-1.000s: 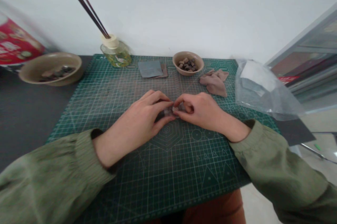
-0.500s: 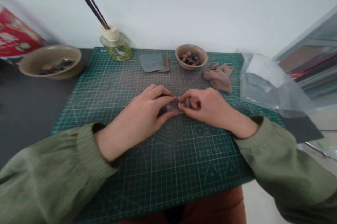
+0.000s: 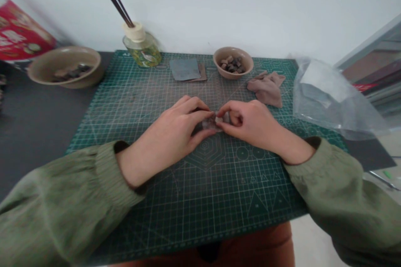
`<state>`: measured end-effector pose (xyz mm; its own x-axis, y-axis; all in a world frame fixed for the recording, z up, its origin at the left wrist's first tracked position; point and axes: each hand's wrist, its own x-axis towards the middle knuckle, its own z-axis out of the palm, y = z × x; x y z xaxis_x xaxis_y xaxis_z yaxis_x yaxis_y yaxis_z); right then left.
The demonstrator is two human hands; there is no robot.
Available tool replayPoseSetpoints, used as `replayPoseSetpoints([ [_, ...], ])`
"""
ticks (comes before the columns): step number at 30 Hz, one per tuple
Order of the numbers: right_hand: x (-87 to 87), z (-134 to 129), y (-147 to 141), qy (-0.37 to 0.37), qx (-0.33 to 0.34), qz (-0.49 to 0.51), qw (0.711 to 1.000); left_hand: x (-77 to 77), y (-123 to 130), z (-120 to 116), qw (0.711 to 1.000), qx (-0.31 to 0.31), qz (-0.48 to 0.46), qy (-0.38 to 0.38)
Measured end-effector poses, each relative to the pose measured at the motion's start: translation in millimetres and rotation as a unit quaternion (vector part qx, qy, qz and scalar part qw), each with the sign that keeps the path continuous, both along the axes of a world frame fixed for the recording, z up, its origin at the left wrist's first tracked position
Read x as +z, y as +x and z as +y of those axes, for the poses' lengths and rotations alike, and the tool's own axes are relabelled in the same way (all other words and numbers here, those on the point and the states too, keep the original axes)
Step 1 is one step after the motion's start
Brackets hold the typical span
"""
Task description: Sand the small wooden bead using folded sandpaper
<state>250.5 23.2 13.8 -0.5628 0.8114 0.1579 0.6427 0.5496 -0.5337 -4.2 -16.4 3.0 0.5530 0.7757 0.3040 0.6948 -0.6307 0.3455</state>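
As our bare left hand point(image 3: 166, 135) and right hand point(image 3: 250, 127) pinch a small grey-brown chip point(image 3: 210, 124) narrowly, the next move needs that hold kept steady.

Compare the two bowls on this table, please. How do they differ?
The wider bowl sits on the dark tabletop, while the smaller bowl stands on the green cutting mat. The wider bowl holds a low, spread layer of dark pieces; the smaller bowl holds a closer cluster of small brown blocks. Both are round and tan.
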Motion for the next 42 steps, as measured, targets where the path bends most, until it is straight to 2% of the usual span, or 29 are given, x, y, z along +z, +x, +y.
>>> replayPoseSetpoints([
  [5,-0.1,0.6,-0.9,-0.021,0.04,0.005,0.999,1.4,0.9,0.0,1.0,0.004,-0.003,-0.01],
  [10,1.1,1.2,2.5,-0.01,0.008,0.007,1.0,0.5,-0.3,-0.8,1.0,0.002,-0.011,-0.007],
  [15,2.9,1.4,-0.6,-0.014,0.034,0.01,0.999,-4.2,-3.9,0.7,1.0,0.008,-0.016,0.0],
  [18,3.0,1.5,0.9,-0.015,0.028,0.009,0.999,-5.4,-5.1,1.2,1.0,0.005,-0.008,0.009],
  [21,2.9,1.9,0.5,-0.009,0.013,0.003,1.0,-4.0,-5.0,0.3,1.0,0.003,-0.004,0.011],
  [26,4.1,2.1,-2.3,-0.012,0.045,-0.009,0.999,-0.6,-4.9,-1.3,1.0,0.017,0.003,0.008],
  [31,4.5,1.8,-2.6,-0.017,0.028,-0.008,0.999,0.4,-5.5,-2.7,1.0,0.014,-0.013,-0.014],
  [35,5.1,1.6,-4.7,-0.013,0.042,-0.006,0.999,0.6,-5.3,-3.4,1.0,0.012,-0.004,-0.017],
  [42,6.5,1.7,-4.1,-0.016,0.019,-0.021,0.999,1.7,-4.8,-2.7,1.0,0.015,0.003,-0.017],
])
